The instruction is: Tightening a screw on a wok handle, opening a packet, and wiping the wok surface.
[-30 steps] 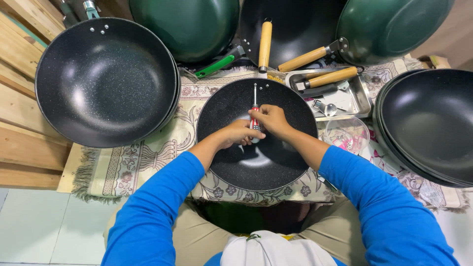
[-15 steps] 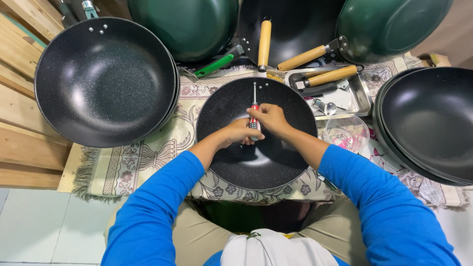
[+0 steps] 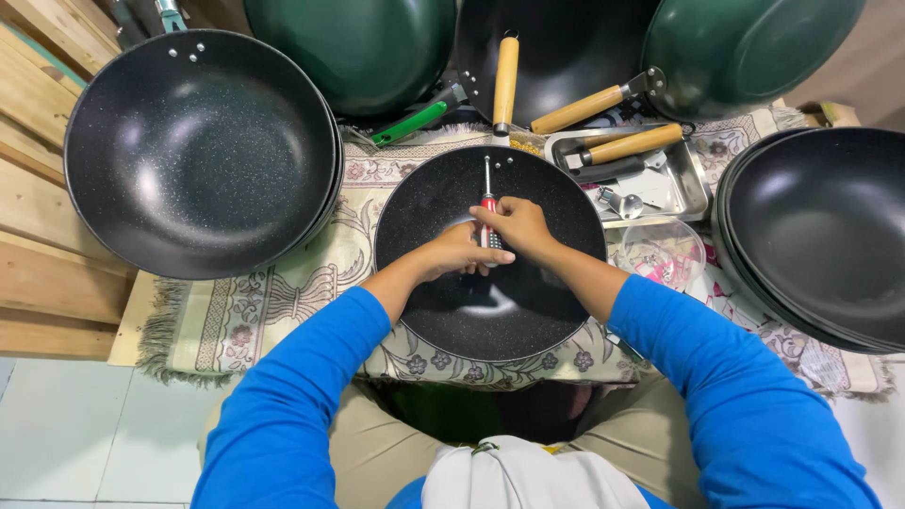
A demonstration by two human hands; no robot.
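Both hands (image 3: 490, 240) clasp screwdriver (image 3: 487, 203); wrists bent.

Light: bright, even, from overhead | Glare: soft white patches on centre black pan (image 3: 490, 302), left pan (image 3: 198, 155) and right pan stack (image 3: 820, 236) | Shadows: weak, short, under the forearms | Focus: sharp at centre, hands crisp | Blur: none seen | Distortion: wide-angle bowing at edges, wooden planks (image 3: 38, 283) curved.
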